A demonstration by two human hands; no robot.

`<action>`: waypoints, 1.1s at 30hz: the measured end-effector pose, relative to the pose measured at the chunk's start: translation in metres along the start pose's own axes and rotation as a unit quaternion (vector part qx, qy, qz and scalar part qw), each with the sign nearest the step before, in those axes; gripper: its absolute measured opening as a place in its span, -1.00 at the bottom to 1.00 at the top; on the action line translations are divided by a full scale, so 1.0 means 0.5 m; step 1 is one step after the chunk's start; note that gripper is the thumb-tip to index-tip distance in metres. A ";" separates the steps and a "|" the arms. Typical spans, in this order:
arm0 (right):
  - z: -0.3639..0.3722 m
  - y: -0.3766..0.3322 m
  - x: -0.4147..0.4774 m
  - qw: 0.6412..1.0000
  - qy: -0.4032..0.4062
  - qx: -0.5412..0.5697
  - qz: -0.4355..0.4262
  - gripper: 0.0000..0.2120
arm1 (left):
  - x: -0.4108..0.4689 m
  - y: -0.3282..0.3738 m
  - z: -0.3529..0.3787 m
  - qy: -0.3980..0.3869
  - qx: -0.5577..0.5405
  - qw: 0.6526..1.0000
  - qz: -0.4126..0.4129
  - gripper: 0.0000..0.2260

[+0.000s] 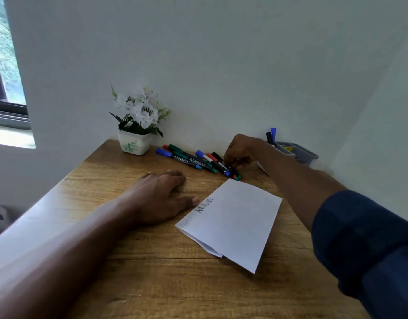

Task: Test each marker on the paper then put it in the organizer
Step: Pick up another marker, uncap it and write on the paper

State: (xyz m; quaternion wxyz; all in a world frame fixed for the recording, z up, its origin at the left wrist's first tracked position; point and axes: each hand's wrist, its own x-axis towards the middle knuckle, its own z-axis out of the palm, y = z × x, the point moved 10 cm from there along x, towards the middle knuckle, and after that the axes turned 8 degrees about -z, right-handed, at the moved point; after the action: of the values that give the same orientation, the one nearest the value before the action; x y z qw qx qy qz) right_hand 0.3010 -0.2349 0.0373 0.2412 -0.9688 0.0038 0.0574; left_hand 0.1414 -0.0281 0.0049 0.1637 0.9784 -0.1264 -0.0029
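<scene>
Wooden desk [152, 272], left hand [159, 199] spread flat beside paper [235, 222], right hand [239, 153] pinching marker [222, 168] in the pile [189, 158]

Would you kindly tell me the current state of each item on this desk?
Loose black-bodied markers with coloured caps: capped, lying piled.
Folded white paper sheet: flat, scribbled near one edge.
Grey plastic organizer: holds two upright markers.
Left grip: open, flat on wooden table.
Right grip: curled onto the pile; hold unclear.
</scene>
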 end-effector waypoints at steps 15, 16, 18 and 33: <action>-0.085 -0.089 -0.293 0.935 0.165 -0.074 -0.305 -0.80 | -0.052 0.025 -0.106 0.216 -0.131 0.963 0.090 -0.34; -0.068 -0.086 -0.327 0.930 0.155 -0.077 -0.324 -0.80 | -0.062 0.038 -0.112 0.229 -0.140 0.957 0.111 -0.37; -0.032 -0.081 -0.380 0.922 0.139 -0.074 -0.354 -0.81 | -0.080 0.062 -0.117 0.242 -0.155 0.947 0.141 -0.43; 0.025 -0.079 -0.466 0.865 0.251 -0.148 -0.408 -0.62 | -0.121 0.145 -0.107 0.231 -0.183 0.930 0.221 -0.85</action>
State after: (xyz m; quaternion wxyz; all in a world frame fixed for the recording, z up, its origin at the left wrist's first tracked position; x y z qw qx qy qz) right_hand 0.0695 -0.1989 0.0709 0.0876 -0.8897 -0.3403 -0.2914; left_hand 0.0673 -0.0621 0.0767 0.3611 0.8522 -0.2953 0.2368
